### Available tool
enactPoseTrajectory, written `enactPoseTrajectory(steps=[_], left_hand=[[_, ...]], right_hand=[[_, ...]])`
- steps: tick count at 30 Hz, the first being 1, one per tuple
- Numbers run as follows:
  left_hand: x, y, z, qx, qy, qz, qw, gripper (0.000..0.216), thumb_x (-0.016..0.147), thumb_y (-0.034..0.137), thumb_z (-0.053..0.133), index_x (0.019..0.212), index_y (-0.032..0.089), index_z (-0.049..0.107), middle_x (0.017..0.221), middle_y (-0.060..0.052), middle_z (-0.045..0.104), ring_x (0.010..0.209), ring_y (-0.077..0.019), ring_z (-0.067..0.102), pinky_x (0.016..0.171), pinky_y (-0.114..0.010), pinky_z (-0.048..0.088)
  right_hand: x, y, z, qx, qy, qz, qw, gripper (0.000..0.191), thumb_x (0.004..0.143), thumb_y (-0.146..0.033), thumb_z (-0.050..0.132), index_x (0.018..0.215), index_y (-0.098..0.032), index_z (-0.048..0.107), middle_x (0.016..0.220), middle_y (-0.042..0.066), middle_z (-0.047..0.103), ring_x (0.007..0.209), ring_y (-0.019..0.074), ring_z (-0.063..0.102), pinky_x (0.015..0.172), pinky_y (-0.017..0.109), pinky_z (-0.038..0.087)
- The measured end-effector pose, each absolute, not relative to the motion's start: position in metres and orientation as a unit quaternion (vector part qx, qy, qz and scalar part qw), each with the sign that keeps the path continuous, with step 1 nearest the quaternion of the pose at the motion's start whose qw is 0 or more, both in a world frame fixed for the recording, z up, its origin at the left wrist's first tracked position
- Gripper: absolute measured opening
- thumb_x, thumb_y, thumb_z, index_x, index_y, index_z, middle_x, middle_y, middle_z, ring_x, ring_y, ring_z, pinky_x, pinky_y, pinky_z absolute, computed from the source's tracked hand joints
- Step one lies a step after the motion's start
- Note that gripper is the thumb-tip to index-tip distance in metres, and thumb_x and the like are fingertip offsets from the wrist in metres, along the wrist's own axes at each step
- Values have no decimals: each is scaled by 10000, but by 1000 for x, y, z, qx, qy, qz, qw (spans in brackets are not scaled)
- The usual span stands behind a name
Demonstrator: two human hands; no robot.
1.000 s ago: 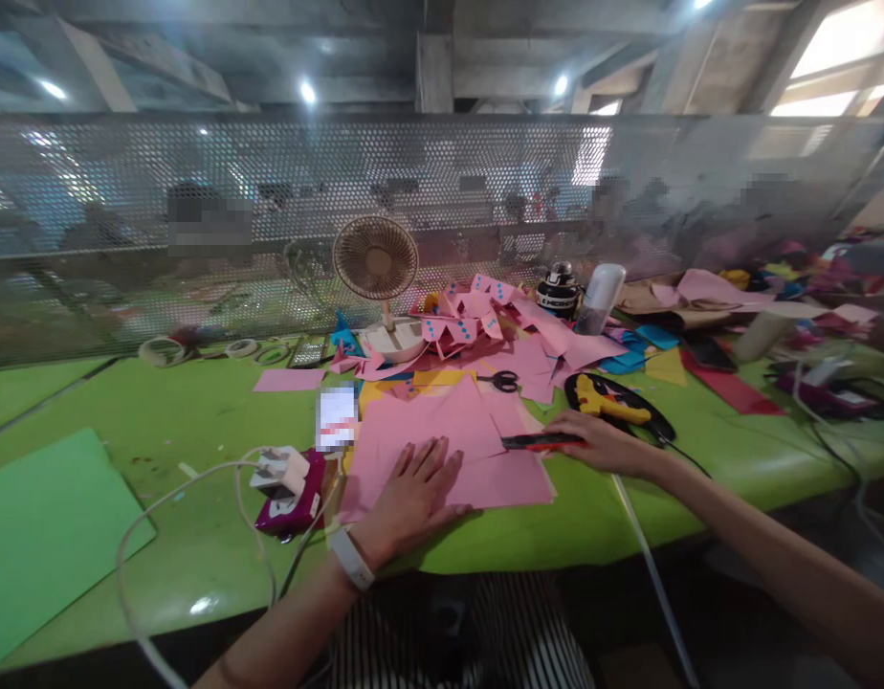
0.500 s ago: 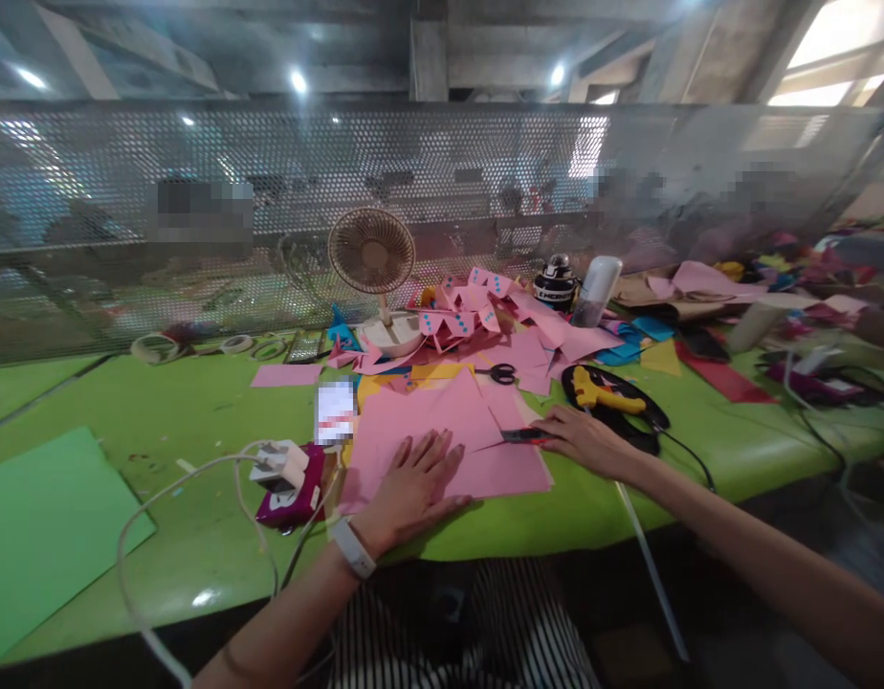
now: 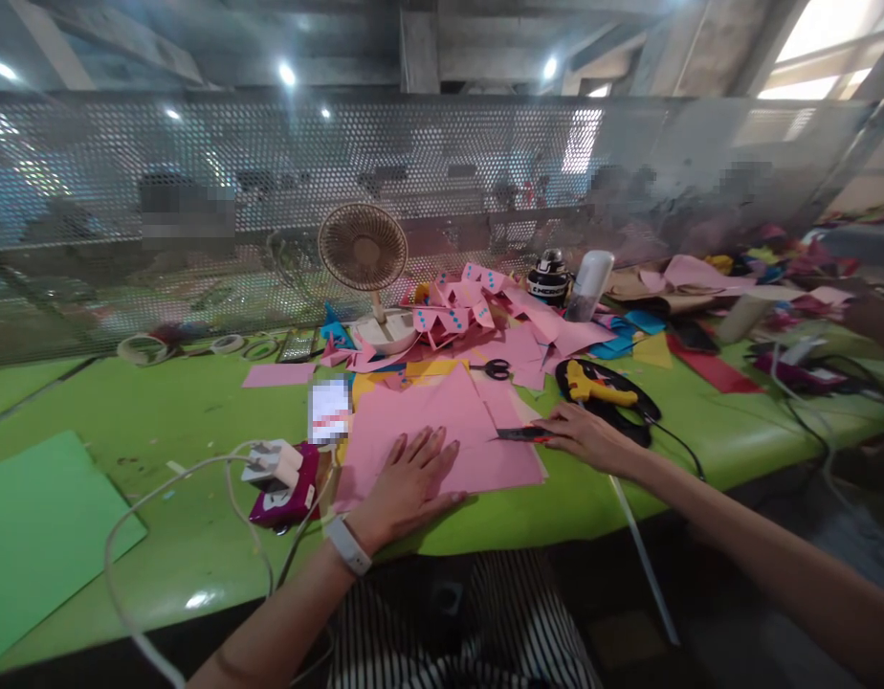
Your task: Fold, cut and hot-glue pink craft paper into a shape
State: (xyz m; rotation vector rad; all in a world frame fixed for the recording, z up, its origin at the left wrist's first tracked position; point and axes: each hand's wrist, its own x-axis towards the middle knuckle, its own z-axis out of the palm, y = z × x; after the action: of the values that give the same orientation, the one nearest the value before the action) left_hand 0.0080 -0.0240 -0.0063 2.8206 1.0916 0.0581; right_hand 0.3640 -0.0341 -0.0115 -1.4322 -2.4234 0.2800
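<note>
My left hand (image 3: pixel 417 478) lies flat with its fingers spread on a pink paper sheet (image 3: pixel 385 421), which rests on other sheets. My right hand (image 3: pixel 585 435) is closed around a utility knife (image 3: pixel 518 434) with a black and red body. The knife lies low over the right part of the pink sheet, its thin tip pointing left towards my left hand. A slanting line or edge shows in the paper near the tip. Whether the blade touches the paper, I cannot tell.
Beyond the sheets lie black-handled scissors (image 3: pixel 497 369) and folded pink paper pieces (image 3: pixel 449 321). A small fan (image 3: pixel 363 249) stands behind. To the right is a yellow glue gun (image 3: pixel 600 388); to the left, a purple power strip (image 3: pixel 288 498) with cables and a green sheet (image 3: pixel 47 536).
The view has shifted slightly, so most things sit a little further left and higher. My left hand stays on the paper; the knife tip has moved slightly right relative to the sheet.
</note>
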Motion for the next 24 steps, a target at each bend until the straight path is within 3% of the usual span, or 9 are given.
enactPoseTrajectory(steps=[9, 13, 15, 18, 24], left_hand=[[20, -26, 5, 923, 378, 34, 60, 764, 892, 752, 280, 1478, 266, 347, 1546, -80, 319, 1427, -310, 247, 1163, -537, 96], [26, -22, -2, 927, 368, 55, 56, 838, 898, 744, 277, 1529, 198, 194, 1580, -102, 222, 1454, -277, 174, 1183, -475, 78], [27, -20, -6, 929, 363, 48, 58, 825, 903, 738, 274, 1539, 225, 153, 1593, -87, 177, 1463, -274, 138, 1181, -474, 79], [26, -19, -9, 933, 354, 35, 57, 760, 915, 724, 267, 1533, 293, 171, 1601, -53, 145, 1467, -288, 103, 1173, -505, 66], [27, -20, -6, 932, 356, 25, 59, 767, 911, 729, 268, 1529, 281, 200, 1599, -64, 153, 1469, -295, 85, 1171, -512, 62]], right_hand=[[362, -24, -16, -502, -842, 71, 183, 371, 935, -385, 524, 1273, -271, 627, 1006, 91, 610, 931, 236, 581, 840, 390, 494], [365, -20, -21, -499, -843, 72, 185, 389, 934, -395, 527, 1288, -261, 619, 986, 92, 603, 920, 236, 576, 837, 388, 492], [368, -19, -22, -496, -846, 74, 183, 393, 937, -393, 524, 1298, -263, 610, 987, 92, 598, 912, 234, 572, 830, 388, 490], [372, -16, -24, -481, -854, 86, 179, 397, 940, -384, 521, 1317, -279, 590, 996, 85, 588, 918, 225, 565, 834, 380, 483], [371, -14, -20, -468, -858, 106, 181, 397, 948, -396, 502, 1323, -290, 581, 992, 84, 578, 926, 225, 546, 855, 386, 472]])
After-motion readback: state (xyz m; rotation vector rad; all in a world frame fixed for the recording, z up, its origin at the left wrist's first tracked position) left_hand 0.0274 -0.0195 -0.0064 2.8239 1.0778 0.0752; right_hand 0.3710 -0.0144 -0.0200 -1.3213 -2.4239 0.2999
